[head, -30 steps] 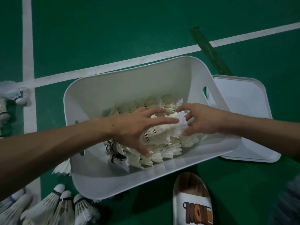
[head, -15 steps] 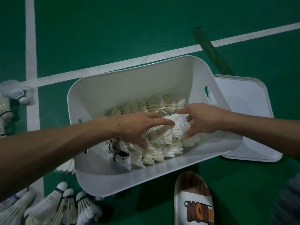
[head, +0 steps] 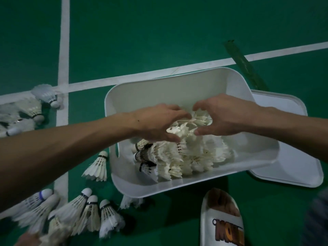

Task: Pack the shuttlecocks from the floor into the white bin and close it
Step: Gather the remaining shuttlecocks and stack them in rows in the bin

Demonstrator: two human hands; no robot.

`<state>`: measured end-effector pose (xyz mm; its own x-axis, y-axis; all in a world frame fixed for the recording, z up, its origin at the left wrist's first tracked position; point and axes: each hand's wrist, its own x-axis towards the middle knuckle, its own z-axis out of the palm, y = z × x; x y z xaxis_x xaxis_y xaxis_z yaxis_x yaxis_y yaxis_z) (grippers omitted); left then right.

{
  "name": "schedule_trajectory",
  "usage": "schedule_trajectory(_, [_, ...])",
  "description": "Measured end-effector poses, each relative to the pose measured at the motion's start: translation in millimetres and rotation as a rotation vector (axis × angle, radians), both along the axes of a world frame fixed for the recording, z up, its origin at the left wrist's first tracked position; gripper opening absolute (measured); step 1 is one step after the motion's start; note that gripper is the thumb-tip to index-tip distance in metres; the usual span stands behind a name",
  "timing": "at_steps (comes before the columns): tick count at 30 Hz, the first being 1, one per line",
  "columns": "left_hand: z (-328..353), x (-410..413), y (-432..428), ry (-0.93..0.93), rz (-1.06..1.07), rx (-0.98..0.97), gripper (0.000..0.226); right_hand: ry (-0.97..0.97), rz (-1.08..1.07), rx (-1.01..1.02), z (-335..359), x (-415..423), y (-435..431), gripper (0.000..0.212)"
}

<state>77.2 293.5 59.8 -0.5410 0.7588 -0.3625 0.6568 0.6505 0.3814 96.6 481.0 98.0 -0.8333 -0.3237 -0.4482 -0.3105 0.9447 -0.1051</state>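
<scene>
In the white bin (head: 177, 86), the left hand (head: 156, 123) rests straight-fingered on the heaped shuttlecocks (head: 195, 153). The right hand (head: 225, 118) curls round the topmost ones (thumb underneath). Others lie on the floor (head: 159, 32) beside it.

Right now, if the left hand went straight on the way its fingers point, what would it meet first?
The left hand points right, at the bunch of shuttlecocks above the white bin, seemingly touching it. Just beyond sits the right hand; depth is unclear.

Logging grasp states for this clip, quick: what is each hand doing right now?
Left hand: open, nearly straight fingers resting on the shuttlecocks.
Right hand: closed, fingers and thumb curled round the same shuttlecocks.
</scene>
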Motion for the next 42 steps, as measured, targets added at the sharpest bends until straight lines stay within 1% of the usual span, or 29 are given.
schedule_trajectory(2, [10.1,0.7,-12.8,0.088,0.050,-0.007,0.064,0.052,0.046,-0.046,7.4,0.0,-18.7,0.066])
schedule_trajectory(5, [26.0,3.1,-38.4,0.171,0.132,0.032,0.055,0.113,0.104,-0.111,20.8,-2.8,-45.6,0.057])
schedule_trajectory(8, [42.2,6.3,-70.7,0.235,0.215,0.070,0.050,0.162,0.148,-0.166,34.0,-7.4,-70.8,0.057])
schedule_trajectory(12, [57.2,9.2,-121.8,0.280,0.374,0.076,0.050,0.196,0.207,-0.187,43.9,-12.3,-108.1,0.060])
schedule_trajectory(15, [60.1,13.4,-158.6,0.304,0.443,0.056,0.052,0.214,0.241,-0.219,47.1,-14.7,-140.8,0.058])
schedule_trajectory(18, [49.3,20.9,-194.4,0.297,0.480,0.012,0.051,0.228,0.318,-0.233,44.3,-14.4,-180.3,0.055])
schedule_trajectory(20, [32.6,26.8,-220.2,0.254,0.497,-0.055,0.053,0.217,0.386,-0.237,35.6,-12.4,-211.0,0.054])
schedule_trajectory(23, [2.8,40.3,-257.9,0.127,0.550,-0.180,0.055,0.107,0.481,-0.194,9.1,-8.6,-255.5,0.053])
schedule_trajectory(25, [-15.3,53.6,-279.2,0.026,0.568,-0.246,0.055,-0.004,0.527,-0.110,-12.8,-3.4,-278.4,0.054])
schedule_trajectory(28, [-39.6,77.2,-303.2,-0.113,0.586,-0.276,0.056,-0.140,0.589,0.027,-43.6,5.2,-295.1,0.058])
schedule_trajectory(32, [-61.3,111.0,-310.4,-0.284,0.585,-0.226,0.059,-0.291,0.624,0.154,-72.8,9.5,-295.5,0.064])
schedule_trajectory(34, [-66.3,123.1,-305.4,-0.345,0.569,-0.206,0.060,-0.410,0.608,0.205,-84.9,7.3,-294.9,0.071])
schedule_trajectory(36, [-69.2,129.5,-300.3,-0.386,0.562,-0.185,0.060,-0.514,0.571,0.193,-93.7,6.5,-296.8,0.074])
schedule_trajectory(37, [-69.8,130.7,-298.3,-0.400,0.560,-0.173,0.060,-0.530,0.566,0.180,-98.4,5.6,-298.3,0.074])
schedule_trajectory(40, [-70.0,129.0,-290.1,-0.407,0.598,-0.105,0.059,-0.572,0.543,0.171,-103.9,3.3,-301.5,0.065])
schedule_trajectory(42, [-70.3,129.1,-279.7,-0.391,0.614,-0.058,0.059,-0.622,0.505,0.170,-102.6,4.0,-300.9,0.049])
